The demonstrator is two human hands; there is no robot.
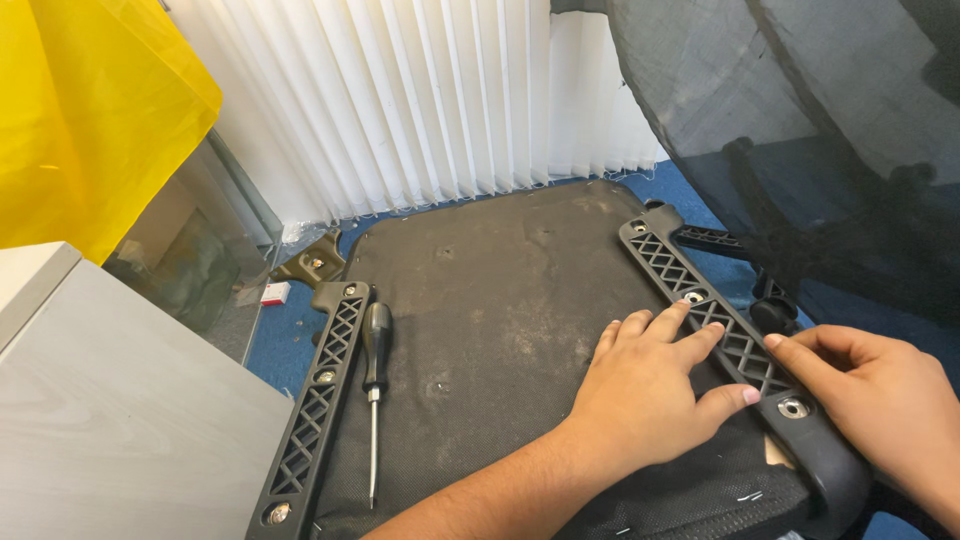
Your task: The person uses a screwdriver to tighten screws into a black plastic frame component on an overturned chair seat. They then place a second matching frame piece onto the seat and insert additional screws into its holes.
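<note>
Grey cabinet at far left. Next, black lattice bracket on the upturned seat base, w/ a screwdriver lying just beside it, apart from both hands. Left hand lies flat, fingers spread, on the second lattice bracket, holding nothing. Right hand, fingers half curled, touches the same bracket near a bolt.

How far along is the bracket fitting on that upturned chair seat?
Looks done: the left bracket lies along the seat underside with fasteners in its holes, and the screwdriver lies unused beside it. In hand: the left hand presses flat on the right bracket while the right hand touches it near a fastener. Left: I cannot tell whether the fasteners are tight.
</note>
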